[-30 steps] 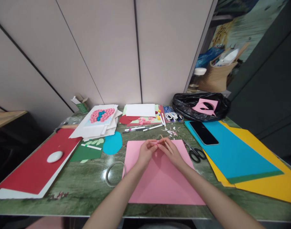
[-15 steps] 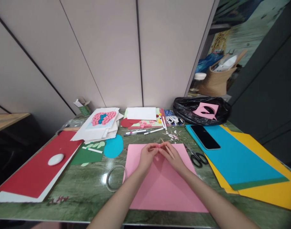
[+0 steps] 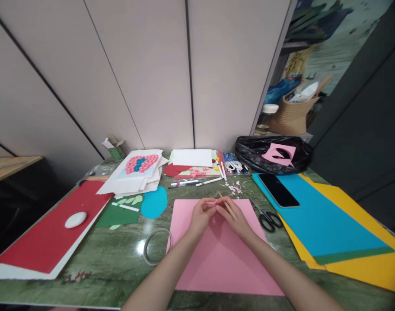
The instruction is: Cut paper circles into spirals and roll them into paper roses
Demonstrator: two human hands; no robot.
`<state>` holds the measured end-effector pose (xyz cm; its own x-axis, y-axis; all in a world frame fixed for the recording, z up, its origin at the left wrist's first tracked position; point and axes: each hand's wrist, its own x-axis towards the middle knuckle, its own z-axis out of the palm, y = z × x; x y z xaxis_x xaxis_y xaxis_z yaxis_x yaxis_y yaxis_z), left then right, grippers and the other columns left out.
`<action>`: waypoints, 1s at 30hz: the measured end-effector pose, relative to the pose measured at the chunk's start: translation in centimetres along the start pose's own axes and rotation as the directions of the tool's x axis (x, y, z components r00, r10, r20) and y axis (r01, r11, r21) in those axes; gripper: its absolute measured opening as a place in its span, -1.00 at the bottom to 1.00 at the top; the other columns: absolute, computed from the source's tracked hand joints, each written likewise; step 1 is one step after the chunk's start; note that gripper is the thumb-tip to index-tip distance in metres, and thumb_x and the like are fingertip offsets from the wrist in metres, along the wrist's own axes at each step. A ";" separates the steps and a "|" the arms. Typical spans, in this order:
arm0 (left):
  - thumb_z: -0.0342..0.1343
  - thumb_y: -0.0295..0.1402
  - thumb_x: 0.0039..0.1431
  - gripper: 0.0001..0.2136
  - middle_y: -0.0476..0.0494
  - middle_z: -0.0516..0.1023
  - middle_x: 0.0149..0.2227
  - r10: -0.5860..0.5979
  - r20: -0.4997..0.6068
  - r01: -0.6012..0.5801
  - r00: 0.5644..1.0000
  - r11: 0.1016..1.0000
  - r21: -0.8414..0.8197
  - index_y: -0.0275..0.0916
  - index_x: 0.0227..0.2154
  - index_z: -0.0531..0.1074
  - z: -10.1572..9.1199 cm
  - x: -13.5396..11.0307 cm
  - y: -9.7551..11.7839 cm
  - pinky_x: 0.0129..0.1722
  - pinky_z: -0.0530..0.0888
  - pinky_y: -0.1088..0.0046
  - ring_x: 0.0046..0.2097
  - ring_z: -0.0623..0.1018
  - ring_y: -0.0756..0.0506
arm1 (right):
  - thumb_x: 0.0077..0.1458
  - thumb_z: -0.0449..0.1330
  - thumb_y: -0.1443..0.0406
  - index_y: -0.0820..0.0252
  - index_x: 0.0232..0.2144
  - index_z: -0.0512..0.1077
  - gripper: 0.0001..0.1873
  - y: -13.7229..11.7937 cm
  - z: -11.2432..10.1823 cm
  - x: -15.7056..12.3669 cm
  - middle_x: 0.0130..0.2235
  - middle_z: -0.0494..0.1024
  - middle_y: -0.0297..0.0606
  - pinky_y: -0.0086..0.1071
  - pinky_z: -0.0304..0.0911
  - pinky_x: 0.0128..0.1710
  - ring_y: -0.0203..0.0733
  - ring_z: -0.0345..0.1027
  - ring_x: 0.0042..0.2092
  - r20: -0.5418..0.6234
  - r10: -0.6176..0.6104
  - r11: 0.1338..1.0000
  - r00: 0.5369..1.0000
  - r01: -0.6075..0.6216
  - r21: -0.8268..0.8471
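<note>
Over the upper part of a pink sheet (image 3: 228, 263), my two hands meet fingertip to fingertip. My left hand (image 3: 199, 218) is closed in a pinch on a small strip of pink paper (image 3: 211, 202), mostly hidden by the fingers. My right hand (image 3: 235, 220) pinches the same strip from the other side, and a thin pale stick (image 3: 230, 210) lies across its fingers. Black-handled scissors (image 3: 269, 220) lie just right of the pink sheet. Beyond its far edge are small paper scraps (image 3: 234, 188). A roll of tape (image 3: 145, 249) touches the sheet's left edge.
To the left lie a red sheet (image 3: 38, 242) with a white oval object (image 3: 75, 220), a blue paper shape (image 3: 154, 203) and papers bearing pink and blue balls (image 3: 142, 164). On the right a phone (image 3: 278, 190) rests on blue sheets (image 3: 327, 224). A black bag (image 3: 249, 155) stands behind.
The view has tilted up slightly, so the table things sit a little lower. My fingers have shifted slightly around the pink strip, and both hands stay together over the pink sheet.
</note>
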<state>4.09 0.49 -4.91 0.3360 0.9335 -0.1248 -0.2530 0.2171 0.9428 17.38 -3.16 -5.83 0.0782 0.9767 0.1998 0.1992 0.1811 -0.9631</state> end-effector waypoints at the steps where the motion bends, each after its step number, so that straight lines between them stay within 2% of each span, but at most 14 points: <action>1: 0.31 -0.32 -0.22 -0.67 -0.07 0.53 -0.49 -0.003 0.004 0.003 1.000 1.000 0.002 -0.29 -0.32 0.45 0.0 0.0 0.0 -0.48 0.34 0.50 -0.52 0.45 0.01 | 0.09 0.10 0.09 0.07 -0.30 0.29 -0.78 0.0 0.0 0.0 -0.28 0.44 -0.31 -0.26 0.24 -0.16 -0.13 0.36 -0.20 0.000 -0.002 1.000 1.000 0.002 0.000; 7: 0.32 -0.34 -0.23 -0.69 -0.08 0.53 -0.50 -0.004 -0.011 0.004 1.000 1.000 0.011 -0.30 -0.34 0.44 -0.1 0.0 -0.1 -0.46 0.34 0.50 -0.49 0.46 0.00 | 0.10 0.09 0.10 0.06 -0.30 0.29 -0.80 -0.1 0.2 -0.1 -0.28 0.45 -0.31 -0.26 0.25 -0.16 -0.12 0.36 -0.17 0.012 0.005 1.000 1.000 -0.005 0.006; 12: 0.30 -0.37 -0.19 -0.76 -0.11 0.55 -0.41 0.035 -0.066 -0.034 0.997 0.999 0.015 -0.28 -0.40 0.44 -0.2 0.1 -0.2 -0.38 0.38 0.49 -0.39 0.50 -0.02 | 0.11 0.09 0.12 0.06 -0.30 0.28 -0.82 -0.4 0.1 -0.1 -0.29 0.43 -0.32 -0.29 0.24 -0.17 -0.14 0.36 -0.19 0.001 0.013 1.000 1.000 -0.013 0.003; 19: 0.27 -0.36 -0.14 -0.80 -0.20 0.58 -0.32 0.058 -0.015 -0.058 0.998 0.998 -0.006 -0.30 -0.38 0.52 0.1 -0.2 0.0 -0.26 0.42 0.41 -0.28 0.53 -0.09 | 0.12 0.07 0.11 0.06 -0.31 0.28 -0.82 -0.8 0.0 -0.2 -0.32 0.42 -0.34 -0.29 0.24 -0.19 -0.14 0.35 -0.23 -0.003 0.019 1.000 1.000 -0.019 -0.010; 22: 0.26 -0.38 -0.13 -0.80 -0.20 0.58 -0.32 0.053 -0.004 -0.053 0.999 0.999 -0.010 -0.30 -0.37 0.53 0.0 -0.3 0.1 -0.31 0.41 0.45 -0.30 0.52 -0.08 | 0.12 0.08 0.11 0.06 -0.31 0.27 -0.82 -0.7 0.0 -0.3 -0.32 0.41 -0.34 -0.30 0.24 -0.20 -0.15 0.35 -0.22 -0.008 0.018 1.000 1.000 -0.018 -0.007; 26: 0.25 -0.36 -0.12 -0.76 -0.19 0.58 -0.35 0.020 0.016 -0.020 1.000 1.000 -0.012 -0.31 -0.33 0.53 0.0 -0.2 -0.1 -0.45 0.37 0.49 -0.42 0.48 -0.03 | 0.10 0.10 0.12 0.07 -0.30 0.27 -0.81 -0.4 0.0 -0.3 -0.32 0.40 -0.34 -0.33 0.24 -0.23 -0.17 0.34 -0.24 -0.007 0.010 1.000 1.000 -0.010 -0.002; 30: 0.27 -0.37 -0.17 -0.74 -0.16 0.57 -0.39 -0.014 0.014 0.015 1.000 0.999 -0.029 -0.32 -0.33 0.51 0.0 -0.1 -0.2 -0.49 0.34 0.52 -0.46 0.46 0.00 | 0.10 0.10 0.12 0.09 -0.30 0.27 -0.80 -0.1 -0.2 -0.1 -0.31 0.40 -0.33 -0.35 0.24 -0.22 -0.17 0.34 -0.23 0.003 0.001 1.000 1.000 -0.001 -0.001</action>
<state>4.08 0.33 -5.06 0.3522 0.9263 -0.1339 -0.2746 0.2390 0.9314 17.53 -3.30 -5.70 0.0754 0.9773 0.1982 0.2001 0.1799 -0.9631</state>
